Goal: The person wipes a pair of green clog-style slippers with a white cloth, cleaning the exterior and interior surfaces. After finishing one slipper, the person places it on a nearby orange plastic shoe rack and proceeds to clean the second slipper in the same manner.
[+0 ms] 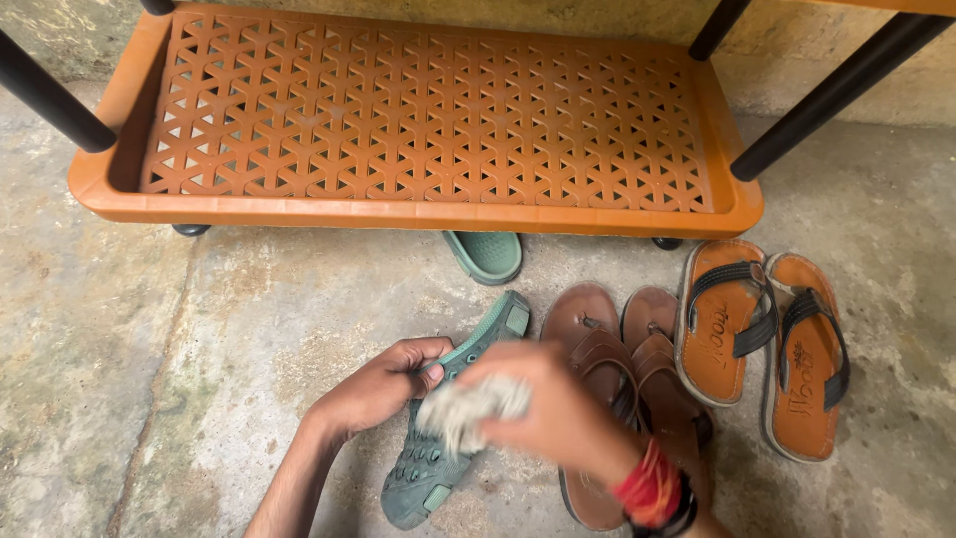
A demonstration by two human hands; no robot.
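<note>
Nearest, right hand (563, 413): blurred, wrist wrapped in red thread and a dark band, fingers closed on a pale cloth (468, 408) pressed against the green shoe (438, 438).
Left hand (383, 384): clamped on the shoe's left edge, thumb on top, forearm coming up from the bottom edge.
Green shoe: a perforated clog, turned sole-up (the lugged tread shows), lying on the floor (149, 349) between the two hands, toe pointing towards the bottom of the view, heel strap up near the brown pair.
Brown sandals (637, 349): two leather toe-loop sandals just right of the shoe, partly hidden behind the right hand.
Orange sandals (767, 339): a pair with black straps, further right, side by side on the concrete.
Second clog (485, 255): same green, its end poking out from under the rack's front edge.
Rack (418, 214): orange plastic shelf with lattice holes, black legs, standing on the floor against a yellowish wall (797, 60).
</note>
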